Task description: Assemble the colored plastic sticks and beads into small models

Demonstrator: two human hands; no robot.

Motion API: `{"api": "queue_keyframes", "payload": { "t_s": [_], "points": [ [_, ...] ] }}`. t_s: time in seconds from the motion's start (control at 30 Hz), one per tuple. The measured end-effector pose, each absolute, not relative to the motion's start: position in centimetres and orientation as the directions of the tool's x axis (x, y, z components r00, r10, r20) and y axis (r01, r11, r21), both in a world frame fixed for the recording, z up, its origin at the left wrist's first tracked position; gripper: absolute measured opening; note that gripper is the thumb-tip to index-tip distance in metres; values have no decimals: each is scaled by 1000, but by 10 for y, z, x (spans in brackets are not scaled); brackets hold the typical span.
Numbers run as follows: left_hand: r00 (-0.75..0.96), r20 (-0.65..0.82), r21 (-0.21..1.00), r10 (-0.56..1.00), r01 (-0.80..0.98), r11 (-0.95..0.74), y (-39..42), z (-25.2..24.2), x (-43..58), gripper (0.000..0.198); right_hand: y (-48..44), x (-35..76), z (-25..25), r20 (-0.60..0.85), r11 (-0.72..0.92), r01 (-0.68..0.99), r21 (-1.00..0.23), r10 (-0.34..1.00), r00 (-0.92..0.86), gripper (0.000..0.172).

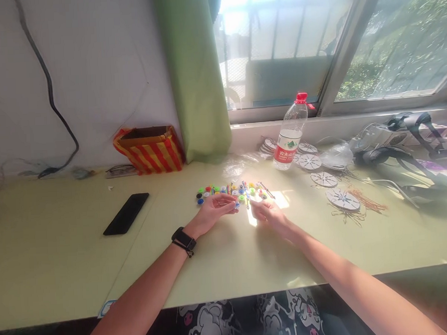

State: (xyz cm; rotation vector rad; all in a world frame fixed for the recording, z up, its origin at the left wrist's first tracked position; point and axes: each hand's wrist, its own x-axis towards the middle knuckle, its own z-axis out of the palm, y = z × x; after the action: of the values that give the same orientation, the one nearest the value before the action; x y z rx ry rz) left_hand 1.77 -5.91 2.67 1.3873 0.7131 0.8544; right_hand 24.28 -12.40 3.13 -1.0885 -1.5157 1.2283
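A scatter of several small coloured beads and sticks (232, 190) lies on the pale green desk (63, 256). My left hand (214, 208), with a black watch on the wrist, rests just in front of them, its fingers curled in a pinch on a small piece I cannot make out. Beside it my right hand (269, 211) lies on the desk at the near right edge of the pieces, fingers bent and close together in strong sunlight; whether it holds anything is unclear.
A black phone (126, 213) lies to the left. A red-and-yellow striped bag (149, 150) stands against the wall by a green curtain (196, 74). A water bottle (291, 134), white round discs (342, 199), plastic bags and headsets (402, 143) fill the right side under the window.
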Motion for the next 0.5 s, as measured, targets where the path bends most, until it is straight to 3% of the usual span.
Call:
{"api": "queue_keyframes", "payload": {
  "t_s": [0.23, 0.5],
  "points": [
    [550, 61, 998, 833, -16, -62, -63, 30, 19, 38, -124, 240, 39, 136, 161, 140, -977, 976, -171, 50],
    [540, 40, 997, 841, -80, 5, -59, 27, 18, 37, -122, 244, 38, 149, 165, 140, -976, 982, -113, 54]
  ]
}}
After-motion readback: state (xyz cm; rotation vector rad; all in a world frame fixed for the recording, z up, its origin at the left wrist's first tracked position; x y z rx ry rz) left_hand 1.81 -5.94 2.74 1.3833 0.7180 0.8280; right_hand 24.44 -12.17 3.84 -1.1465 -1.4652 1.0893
